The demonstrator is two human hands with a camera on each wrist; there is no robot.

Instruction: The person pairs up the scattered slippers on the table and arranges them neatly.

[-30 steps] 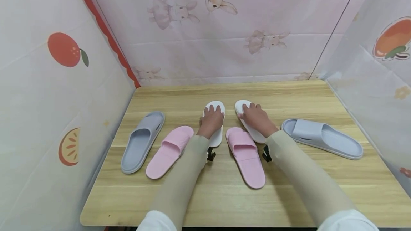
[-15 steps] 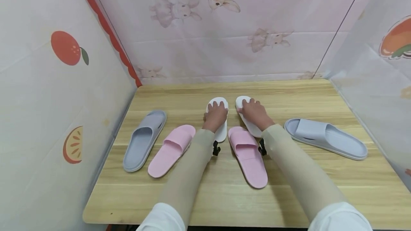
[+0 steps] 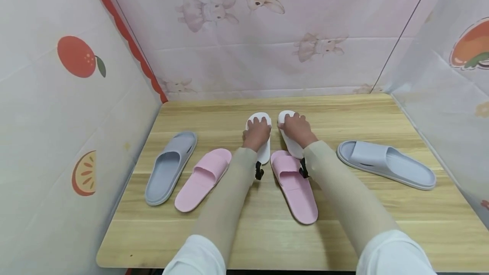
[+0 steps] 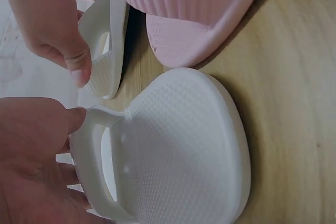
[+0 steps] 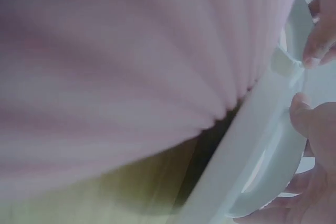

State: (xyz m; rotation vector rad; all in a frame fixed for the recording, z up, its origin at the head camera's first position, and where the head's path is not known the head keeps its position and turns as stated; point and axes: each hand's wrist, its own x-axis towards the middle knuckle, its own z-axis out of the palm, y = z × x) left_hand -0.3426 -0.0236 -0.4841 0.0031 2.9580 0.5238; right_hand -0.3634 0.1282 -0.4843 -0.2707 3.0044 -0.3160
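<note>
Near the back middle of the table, two white slippers lie side by side, toes away from me. My left hand [image 3: 257, 134] holds the left white slipper [image 3: 264, 152] over its strap, with the thumb at the strap's edge in the left wrist view and the ribbed sole [image 4: 184, 145] showing. On the right white slipper [image 3: 292, 145] my right hand [image 3: 298, 130] grips the strap from above; thumb and fingers show at its edge in the right wrist view. Just in front of it is a pink slipper [image 3: 299, 200], whose ribbed strap [image 5: 131, 77] fills much of that view.
A second pink slipper [image 3: 192, 192] lies left of my left forearm, beside a grey slipper [image 3: 164, 177]. Another grey slipper [image 3: 408, 169] lies slanted at the right. Printed cloth walls [image 3: 244, 71] enclose the wooden table [image 3: 133, 241] at the back and sides.
Both hands have moved the white slippers farther back on the table. The right one has also shifted left, closer to the other. The pink and grey slippers stay put.
</note>
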